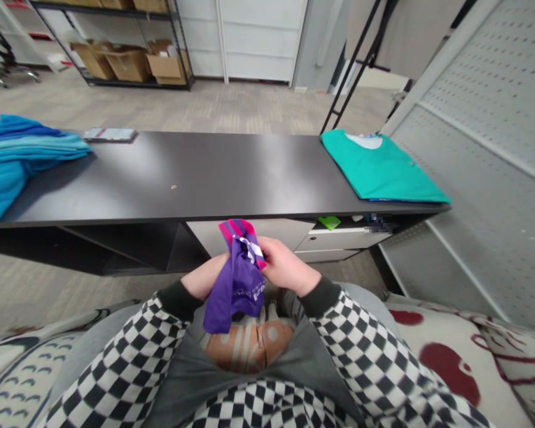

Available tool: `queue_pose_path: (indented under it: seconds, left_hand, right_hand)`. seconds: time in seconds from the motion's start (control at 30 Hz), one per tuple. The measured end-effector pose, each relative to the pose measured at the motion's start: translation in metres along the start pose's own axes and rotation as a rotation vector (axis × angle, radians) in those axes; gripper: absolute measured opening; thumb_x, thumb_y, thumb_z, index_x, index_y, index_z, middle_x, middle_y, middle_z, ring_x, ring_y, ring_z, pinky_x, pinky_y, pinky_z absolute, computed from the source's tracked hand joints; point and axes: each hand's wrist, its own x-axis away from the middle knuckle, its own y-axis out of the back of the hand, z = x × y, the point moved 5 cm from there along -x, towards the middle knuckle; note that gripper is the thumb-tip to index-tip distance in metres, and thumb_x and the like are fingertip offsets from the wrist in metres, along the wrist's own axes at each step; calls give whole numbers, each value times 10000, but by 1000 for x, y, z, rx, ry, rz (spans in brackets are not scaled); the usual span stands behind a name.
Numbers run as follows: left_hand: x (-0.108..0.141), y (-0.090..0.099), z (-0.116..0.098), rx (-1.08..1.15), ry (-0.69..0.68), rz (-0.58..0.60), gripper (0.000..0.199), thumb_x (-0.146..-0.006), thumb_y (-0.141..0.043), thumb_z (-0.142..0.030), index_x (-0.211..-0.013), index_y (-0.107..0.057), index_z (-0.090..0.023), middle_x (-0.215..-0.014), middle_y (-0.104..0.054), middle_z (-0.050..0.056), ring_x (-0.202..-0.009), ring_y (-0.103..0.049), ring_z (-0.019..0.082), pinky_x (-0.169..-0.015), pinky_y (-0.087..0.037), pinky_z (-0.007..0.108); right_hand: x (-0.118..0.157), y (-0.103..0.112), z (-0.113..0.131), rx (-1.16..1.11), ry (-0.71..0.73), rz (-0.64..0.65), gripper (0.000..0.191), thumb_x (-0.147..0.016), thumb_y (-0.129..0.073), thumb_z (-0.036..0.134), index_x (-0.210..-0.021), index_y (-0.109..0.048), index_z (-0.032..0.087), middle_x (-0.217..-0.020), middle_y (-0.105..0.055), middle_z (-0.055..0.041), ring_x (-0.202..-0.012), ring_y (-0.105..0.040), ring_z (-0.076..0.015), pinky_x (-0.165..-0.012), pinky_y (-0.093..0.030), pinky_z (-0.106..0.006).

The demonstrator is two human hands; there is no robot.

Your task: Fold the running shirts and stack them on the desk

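A purple garment [236,279] with pink striped trim and white lettering hangs bunched between my hands, above my lap. Fingers of my right hand [288,264] are curled on its trim at the right side. My left hand [207,278] reaches in behind the cloth from the left; its fingers are hidden by the fabric. To the right on the dark tabletop [214,172] lies a folded teal T-shirt [387,166], apart from both hands. Blue clothing [22,157] is heaped at the table's left end.
A phone-like flat object [110,135] rests at the table's back left. Under the top are open shelves [125,244] and white drawers [339,239], with a bright green item [329,222] above them. A grey perforated panel [485,107] borders the right side. Cardboard boxes [127,62] stand on a rack behind.
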Motion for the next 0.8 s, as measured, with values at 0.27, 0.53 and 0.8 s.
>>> queue_pose_path:
  seconds: [0.27, 0.53, 0.8]
  left_hand:
    - [3, 25, -1, 197, 10, -383, 570, -1067, -622, -669, -1289, -812, -180, -1337, -819, 164, -1316, -749, 360, -1207, -571, 517]
    - [4, 11, -17, 145, -115, -327, 573, -960, -868, -514, -1406, -771, -168, -1386, -791, 160, -1366, -714, 354, -1270, -507, 510]
    - [5, 42, -25, 713, -166, -705, 273, -860, -941, -329, -900, -719, -177, -737, -628, -29, -616, -544, 88, -603, -492, 199]
  right_hand:
    - [3, 10, -36, -283, -166, -502, 202, -1002, -680, 299, -1145, -807, 235, -1089, -841, -50, -1036, -755, -277, -1002, -612, -427]
    - [-4, -20, -31, -486, -186, -325, 269, -955, -816, 399, -1172, -816, 240, -1184, -846, -44, -1104, -763, -251, -1127, -588, -436]
    - [-12, 6, -39, -706, -218, -657, 341, -896, -878, 512, -1109, -817, 252, -1187, -861, -45, -1168, -787, -270, -1184, -581, -459]
